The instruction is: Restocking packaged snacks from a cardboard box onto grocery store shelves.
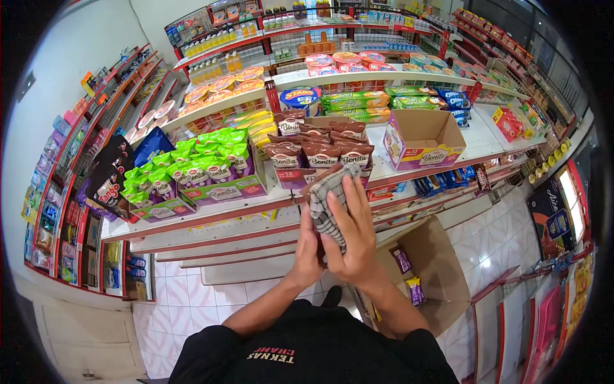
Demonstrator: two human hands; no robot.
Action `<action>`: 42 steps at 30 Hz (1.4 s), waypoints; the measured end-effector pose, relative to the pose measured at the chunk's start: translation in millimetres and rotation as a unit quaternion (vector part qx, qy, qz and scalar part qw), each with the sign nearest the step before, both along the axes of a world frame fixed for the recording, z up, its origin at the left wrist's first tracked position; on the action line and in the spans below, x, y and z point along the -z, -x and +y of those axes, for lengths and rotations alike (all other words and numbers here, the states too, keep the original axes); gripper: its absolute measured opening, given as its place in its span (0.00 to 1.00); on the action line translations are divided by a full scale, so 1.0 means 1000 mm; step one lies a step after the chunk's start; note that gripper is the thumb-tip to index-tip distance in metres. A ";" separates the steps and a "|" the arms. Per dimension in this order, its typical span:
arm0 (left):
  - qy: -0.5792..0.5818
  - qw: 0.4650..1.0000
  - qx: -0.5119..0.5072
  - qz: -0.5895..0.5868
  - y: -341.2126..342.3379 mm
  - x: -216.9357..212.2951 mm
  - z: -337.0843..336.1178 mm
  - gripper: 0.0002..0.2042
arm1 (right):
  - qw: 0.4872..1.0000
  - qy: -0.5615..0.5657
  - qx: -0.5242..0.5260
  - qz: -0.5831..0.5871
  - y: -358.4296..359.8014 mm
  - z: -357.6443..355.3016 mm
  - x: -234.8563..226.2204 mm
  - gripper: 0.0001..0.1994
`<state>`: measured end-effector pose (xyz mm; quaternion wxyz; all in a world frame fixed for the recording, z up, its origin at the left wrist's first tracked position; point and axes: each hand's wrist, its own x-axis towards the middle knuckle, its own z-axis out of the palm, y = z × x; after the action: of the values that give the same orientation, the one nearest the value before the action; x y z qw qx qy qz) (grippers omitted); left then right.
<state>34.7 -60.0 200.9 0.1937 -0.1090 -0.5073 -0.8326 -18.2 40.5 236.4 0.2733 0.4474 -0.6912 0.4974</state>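
In front of my chest, both hands press together around a grey checked cloth (325, 221) and a brown snack packet (314, 187). My right hand (355, 233) lies over the cloth with its fingers pressed on it. My left hand (308, 256) supports the packet from the other side, its fingers mostly hidden. Just beyond stands a display carton filled with brown snack packets (320, 153). To its left are cartons of green and purple snack packets (220, 168). An open purple and yellow display carton (423, 150) stands to its right.
A large cardboard box (441, 256) sits by my right side, with a few purple packets (416, 291) inside. The tiered shelf edge (211, 211) runs across in front of me. Cup noodles (233, 83) and biscuit packs (355, 102) fill the shelf behind. More shelving (83, 185) stands left.
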 end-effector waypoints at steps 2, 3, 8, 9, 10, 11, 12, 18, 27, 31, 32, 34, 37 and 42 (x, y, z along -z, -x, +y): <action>0.050 0.998 -0.039 -0.001 0.005 -0.005 -0.008 0.35 | 1.000 0.003 0.006 0.015 -0.002 -0.002 0.012 0.29; 0.019 0.999 -0.025 -0.022 0.009 -0.007 -0.013 0.37 | 0.999 -0.015 0.007 0.034 -0.004 0.001 0.021 0.29; -0.095 0.995 0.014 -0.029 0.006 0.003 -0.015 0.37 | 0.996 -0.066 -0.010 0.063 -0.002 0.007 0.018 0.27; -0.127 0.989 0.036 -0.068 0.002 0.008 -0.013 0.38 | 0.997 -0.053 -0.011 0.048 0.003 0.006 0.012 0.27; -0.024 0.997 -0.002 -0.070 -0.002 0.010 -0.006 0.40 | 0.999 -0.040 -0.013 0.033 0.008 0.005 0.006 0.27; -0.012 0.999 0.000 -0.040 -0.001 0.010 0.000 0.41 | 0.999 -0.031 -0.012 0.037 0.013 0.004 -0.001 0.28; 0.000 1.000 0.001 -0.010 0.000 0.010 0.003 0.42 | 0.999 -0.031 -0.014 0.039 0.013 0.001 0.000 0.28; 0.040 0.998 -0.052 0.019 0.013 -0.004 -0.020 0.40 | 0.995 -0.027 -0.013 -0.094 -0.013 -0.012 0.034 0.33; 0.027 0.999 -0.024 0.037 0.010 0.009 -0.020 0.39 | 0.998 0.012 -0.016 -0.056 0.005 -0.020 0.031 0.29; -0.011 0.997 -0.074 -0.023 0.016 0.034 -0.033 0.35 | 0.990 0.028 -0.012 -0.138 -0.011 -0.020 0.045 0.30; -0.020 0.996 -0.075 -0.041 0.017 0.041 -0.034 0.33 | 0.996 -0.013 -0.003 -0.083 -0.010 -0.016 0.050 0.30; -0.013 0.998 -0.010 -0.068 0.009 0.050 -0.031 0.31 | 0.998 -0.067 0.015 0.015 -0.007 -0.011 0.053 0.30; 0.045 0.996 0.011 -0.081 0.004 0.054 -0.023 0.35 | 0.998 -0.039 0.011 0.045 0.004 -0.009 0.047 0.32; 0.026 1.000 -0.017 0.003 0.009 0.023 -0.027 0.40 | 0.985 -0.050 0.040 -0.158 -0.007 -0.011 0.041 0.40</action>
<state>25.4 -86.7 178.2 0.2063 -0.1074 -0.5298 -0.8156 -11.4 29.2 195.1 0.1572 0.3481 -0.7673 0.5152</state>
